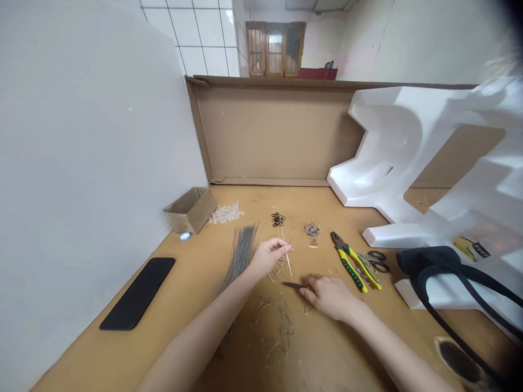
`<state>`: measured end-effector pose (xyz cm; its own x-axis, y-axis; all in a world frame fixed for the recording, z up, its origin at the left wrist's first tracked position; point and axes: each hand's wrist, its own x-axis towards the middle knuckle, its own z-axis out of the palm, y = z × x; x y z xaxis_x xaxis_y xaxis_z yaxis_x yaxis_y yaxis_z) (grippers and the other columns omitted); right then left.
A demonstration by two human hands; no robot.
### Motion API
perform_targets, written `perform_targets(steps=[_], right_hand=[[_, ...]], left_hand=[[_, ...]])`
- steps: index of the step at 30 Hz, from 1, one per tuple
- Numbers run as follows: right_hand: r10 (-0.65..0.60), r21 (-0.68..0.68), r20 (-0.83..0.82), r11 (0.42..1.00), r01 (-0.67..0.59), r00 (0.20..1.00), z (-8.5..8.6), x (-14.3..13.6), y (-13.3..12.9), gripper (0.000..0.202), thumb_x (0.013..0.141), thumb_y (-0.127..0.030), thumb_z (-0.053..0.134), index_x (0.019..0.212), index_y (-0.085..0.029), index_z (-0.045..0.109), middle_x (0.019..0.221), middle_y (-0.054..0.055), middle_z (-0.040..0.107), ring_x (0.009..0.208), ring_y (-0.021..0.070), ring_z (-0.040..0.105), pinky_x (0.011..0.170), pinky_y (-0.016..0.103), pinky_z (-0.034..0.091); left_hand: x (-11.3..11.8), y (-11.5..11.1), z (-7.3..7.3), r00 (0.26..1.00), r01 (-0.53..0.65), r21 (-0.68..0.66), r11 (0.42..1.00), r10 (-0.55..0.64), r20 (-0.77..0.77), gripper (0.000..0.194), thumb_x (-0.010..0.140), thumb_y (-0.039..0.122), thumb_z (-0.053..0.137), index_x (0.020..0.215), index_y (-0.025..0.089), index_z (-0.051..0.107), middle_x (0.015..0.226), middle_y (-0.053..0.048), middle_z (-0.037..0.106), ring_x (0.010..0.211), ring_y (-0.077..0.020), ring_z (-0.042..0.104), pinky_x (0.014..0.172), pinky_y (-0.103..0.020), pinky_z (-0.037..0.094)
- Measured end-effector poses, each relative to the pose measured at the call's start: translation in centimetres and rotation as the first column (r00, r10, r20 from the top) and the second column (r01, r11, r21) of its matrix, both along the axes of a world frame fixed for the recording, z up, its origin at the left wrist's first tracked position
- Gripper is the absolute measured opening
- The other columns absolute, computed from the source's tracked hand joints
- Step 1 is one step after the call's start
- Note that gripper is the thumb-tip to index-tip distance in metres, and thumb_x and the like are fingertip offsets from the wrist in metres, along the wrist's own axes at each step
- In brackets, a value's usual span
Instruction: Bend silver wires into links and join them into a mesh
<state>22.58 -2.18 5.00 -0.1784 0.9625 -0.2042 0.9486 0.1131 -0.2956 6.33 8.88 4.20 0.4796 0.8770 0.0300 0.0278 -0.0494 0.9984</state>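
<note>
My left hand (270, 256) pinches a thin, straight metal wire (289, 264) between thumb and fingertips. To its right, my right hand (332, 297) rests low over the table, closed on a dark tool with a narrow pointed tip (292, 285); the rest of that tool is hidden in the palm. The tip points left, just below the wire's lower end, apart from it. A bundle of grey wires (242, 247) lies beside and partly under my left forearm. Loose bent wire pieces (273, 326) are scattered between my arms. Beyond my left hand sits a small cluster of black rings (278, 219).
Yellow-green pliers (350, 264) and black-handled scissors (378, 261) lie to the right, near white foam packaging (379, 141) and a black strapped item (433, 267). A silver wire pile (312, 228), clear small pieces (226, 213), cardboard box (190, 212) and black phone (138, 294) surround the work area.
</note>
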Motion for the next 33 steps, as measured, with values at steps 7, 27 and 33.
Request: perform_targets(steps=[7, 27, 33], right_hand=[[-0.106, 0.252, -0.081, 0.96, 0.123, 0.991, -1.8, 0.5, 0.6, 0.028, 0.081, -0.036, 0.049, 0.097, -0.019, 0.062, 0.102, 0.011, 0.06, 0.1, 0.0247, 0.05, 0.087, 0.037, 0.032], [-0.069, 0.109, -0.804, 0.96, 0.26, 0.59, -0.7, -2.9, 1.8, 0.023, 0.071, -0.042, 0.062, 0.074, -0.019, 0.065, 0.074, 0.003, 0.062, 0.066, 0.0147, 0.053, 0.065, 0.027, 0.043], [-0.099, 0.075, -0.824, 0.957, 0.281, 0.558, -0.7, -3.1, 1.8, 0.024, 0.07, -0.043, 0.063, 0.073, -0.019, 0.065, 0.072, 0.004, 0.064, 0.064, 0.0151, 0.054, 0.064, 0.028, 0.044]], left_hand=[[-0.9, -1.3, 2.1, 0.992, 0.03, -0.013, 0.999, -0.028, 0.125, 0.024, 0.069, 0.037, 0.065, 0.074, 0.014, 0.063, 0.081, -0.005, 0.068, 0.065, -0.0108, 0.053, 0.067, -0.024, 0.043], [-0.6, -2.0, 2.0, 0.968, 0.075, -0.098, 0.992, -0.049, 0.246, 0.022, 0.071, 0.035, 0.064, 0.076, 0.014, 0.062, 0.082, -0.005, 0.066, 0.063, -0.0093, 0.05, 0.064, -0.022, 0.041], [-0.4, -2.2, 2.1, 0.962, 0.084, -0.09, 0.992, -0.057, 0.266, 0.018, 0.071, 0.033, 0.064, 0.074, 0.015, 0.063, 0.079, -0.003, 0.066, 0.062, -0.0086, 0.05, 0.063, -0.022, 0.041]])
